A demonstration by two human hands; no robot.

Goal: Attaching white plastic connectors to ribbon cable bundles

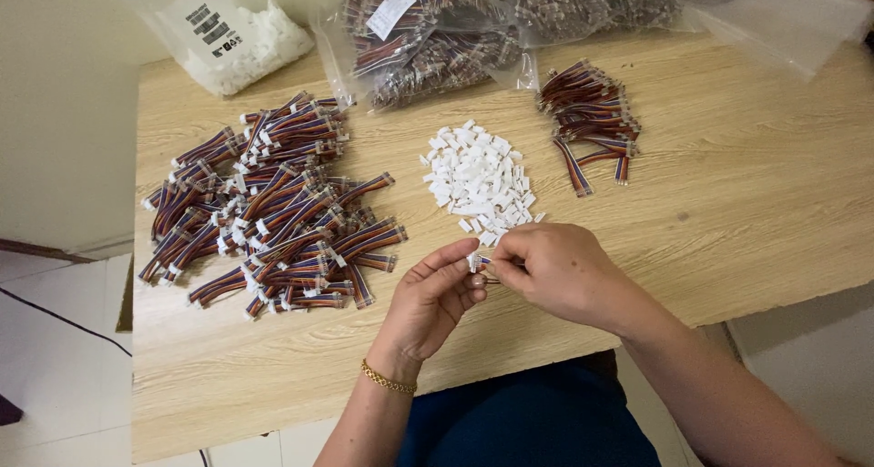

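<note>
My left hand (435, 296) and my right hand (555, 269) meet near the front of the wooden table (746, 203). Together they pinch a small white plastic connector (473, 262) with a short multicoloured ribbon cable end, mostly hidden by the fingers. A gold bracelet (388, 380) circles my left wrist. Just beyond my hands lies a pile of loose white connectors (478, 176). A big heap of coloured cables with white connectors fitted (273, 203) lies to the left. A smaller bundle of bare coloured cables (592, 121) lies at the back right.
Clear plastic bags stand along the table's far edge: one with white connectors (232, 35), others with cable bundles (437, 39), and one more at the far right (783, 16). A tiled floor (55, 358) and a dark cord show at the left.
</note>
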